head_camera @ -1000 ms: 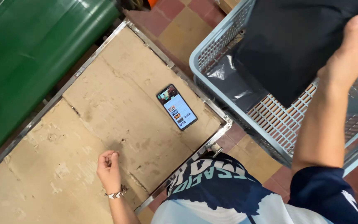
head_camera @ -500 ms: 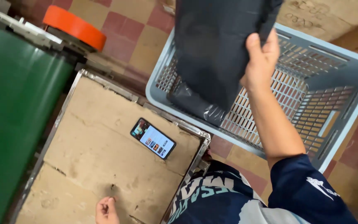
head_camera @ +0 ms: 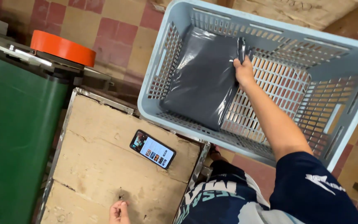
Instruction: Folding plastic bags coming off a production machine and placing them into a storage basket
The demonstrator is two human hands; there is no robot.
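My right hand [head_camera: 243,69] reaches into a pale blue slatted plastic crate [head_camera: 355,54] and grips the upper right corner of a dark grey plastic mailer bag [head_camera: 201,83]. The bag lies flat against the crate's left side. My left hand [head_camera: 118,212] rests with fingers curled on the worn wooden tabletop [head_camera: 100,166] at the bottom edge of the view, only partly seen. A black phone [head_camera: 153,149] with a lit screen lies on the table near the crate's lower corner.
A green conveyor surface [head_camera: 13,141] runs along the table's left side, with an orange round cap [head_camera: 62,47] at its far end. The floor is red and tan checkered tile [head_camera: 117,29]. My lap in dark printed clothing [head_camera: 224,199] sits below the crate.
My right hand has lowered the grey bag from above the crate down inside it, where it now lies flat. The view has shifted toward the crate. My left hand stays on the table.
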